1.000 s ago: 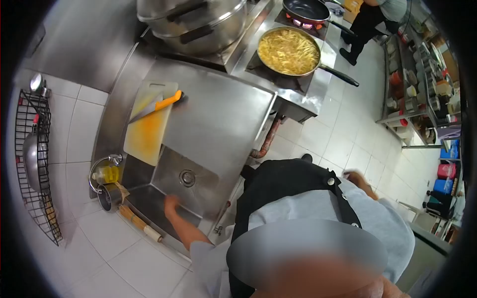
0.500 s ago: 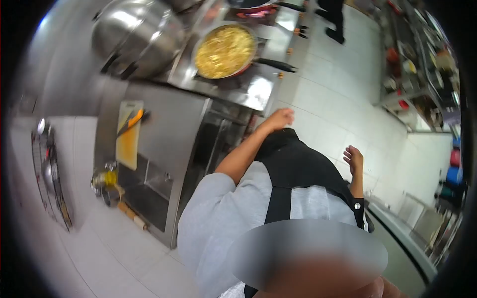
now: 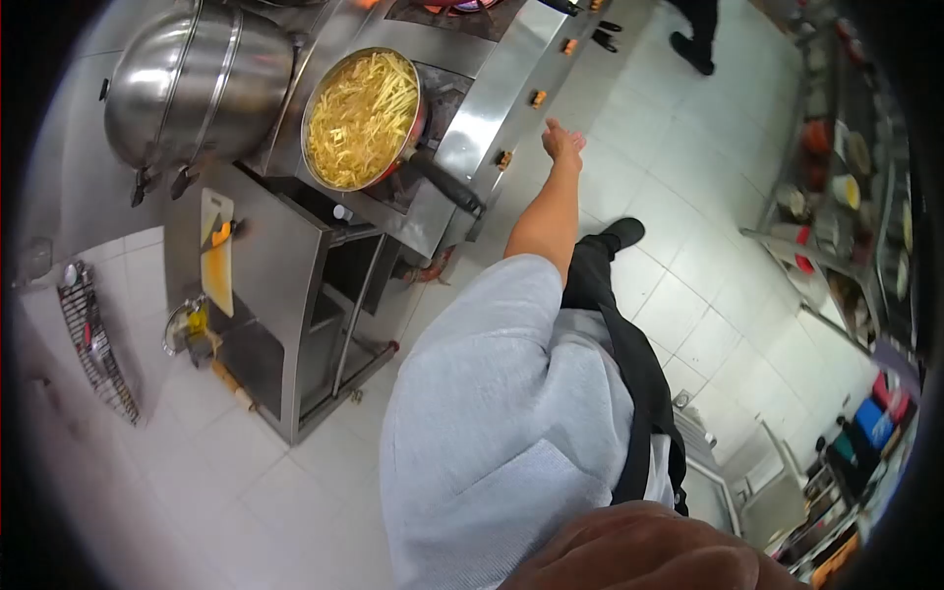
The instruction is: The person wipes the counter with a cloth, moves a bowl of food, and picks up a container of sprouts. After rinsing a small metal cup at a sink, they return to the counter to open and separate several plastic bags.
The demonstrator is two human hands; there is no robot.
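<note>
My left hand (image 3: 562, 145) is stretched forward over the floor beside the stove's front edge. Its fingers are partly spread and nothing shows in them. Closest to it are the orange-marked stove knobs (image 3: 504, 159). A frying pan (image 3: 421, 110) with a red outer side sits on a burner, filled with thin yellow strips of food (image 3: 359, 123). Its black handle (image 3: 447, 184) juts over the stove's front, pointing toward my side. My right hand is out of view.
A large steel pot (image 3: 197, 84) stands left of the pan. Below it, a steel side table (image 3: 270, 256) holds a cutting board (image 3: 218, 280) with an orange-handled knife (image 3: 222, 234). Crowded shelves (image 3: 836, 177) line the right; another person's shoe (image 3: 693, 53) is ahead.
My view has turned and shifted, and the pan now appears further left. My left hand has reached forward along the stove front. My right hand has left the view.
</note>
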